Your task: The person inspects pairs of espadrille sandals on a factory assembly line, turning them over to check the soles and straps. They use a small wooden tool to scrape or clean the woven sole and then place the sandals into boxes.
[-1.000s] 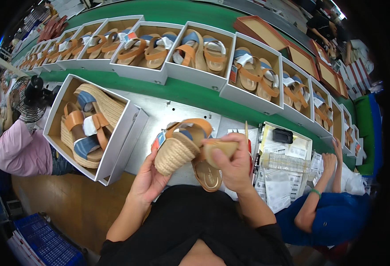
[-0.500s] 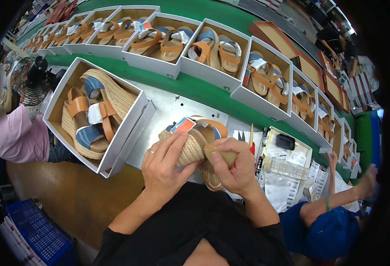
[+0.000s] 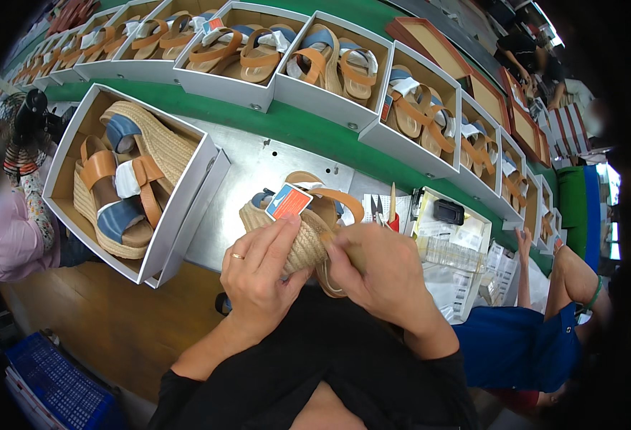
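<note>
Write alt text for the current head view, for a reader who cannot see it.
A person's left hand holds a sandal by its woven wedge while the right hand holds a mostly hidden tan block close to it. At left stands an open box with a pair; beyond, boxed sandals line a green surface.

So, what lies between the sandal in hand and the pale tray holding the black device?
The head view shows the right hand there, with dark blades, a pale pointed stick and something red beyond it.
</note>
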`<state>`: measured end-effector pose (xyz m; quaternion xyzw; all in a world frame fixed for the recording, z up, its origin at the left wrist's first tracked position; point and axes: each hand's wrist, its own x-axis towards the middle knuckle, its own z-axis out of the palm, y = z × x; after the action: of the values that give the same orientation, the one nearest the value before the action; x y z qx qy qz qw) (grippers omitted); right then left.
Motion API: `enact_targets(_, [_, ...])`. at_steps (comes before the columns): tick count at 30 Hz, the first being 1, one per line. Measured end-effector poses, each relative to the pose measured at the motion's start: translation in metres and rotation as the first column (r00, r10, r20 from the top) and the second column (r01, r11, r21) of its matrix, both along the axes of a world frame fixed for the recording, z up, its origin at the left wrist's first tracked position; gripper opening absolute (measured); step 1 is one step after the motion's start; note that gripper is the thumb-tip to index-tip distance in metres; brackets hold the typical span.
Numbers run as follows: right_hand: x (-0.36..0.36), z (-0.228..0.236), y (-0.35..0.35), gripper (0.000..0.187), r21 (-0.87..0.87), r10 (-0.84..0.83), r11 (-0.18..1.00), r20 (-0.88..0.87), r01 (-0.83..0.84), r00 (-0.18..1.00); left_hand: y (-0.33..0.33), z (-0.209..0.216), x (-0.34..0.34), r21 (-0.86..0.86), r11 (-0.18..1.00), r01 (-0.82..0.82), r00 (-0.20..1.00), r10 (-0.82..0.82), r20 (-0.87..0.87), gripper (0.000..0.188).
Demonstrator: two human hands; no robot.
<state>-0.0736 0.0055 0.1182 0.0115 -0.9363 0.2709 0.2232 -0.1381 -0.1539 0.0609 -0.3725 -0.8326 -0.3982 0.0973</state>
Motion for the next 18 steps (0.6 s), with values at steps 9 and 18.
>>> enact_targets(9, [-0.012, 0.009, -0.006, 0.017, 0.013, -0.120, 0.993, 0.195, 0.119, 0.974, -0.004, -0.010, 0.008, -0.010, 0.998, 0.055, 0.998, -0.055, -0.033, 0.064])
enact_targets(18, [-0.028, -0.008, -0.008, 0.022, 0.012, -0.228, 0.972, 0.259, 0.233, 0.938, -0.001, -0.014, 0.010, 0.007, 0.997, 0.074, 0.995, -0.073, -0.069, 0.068])
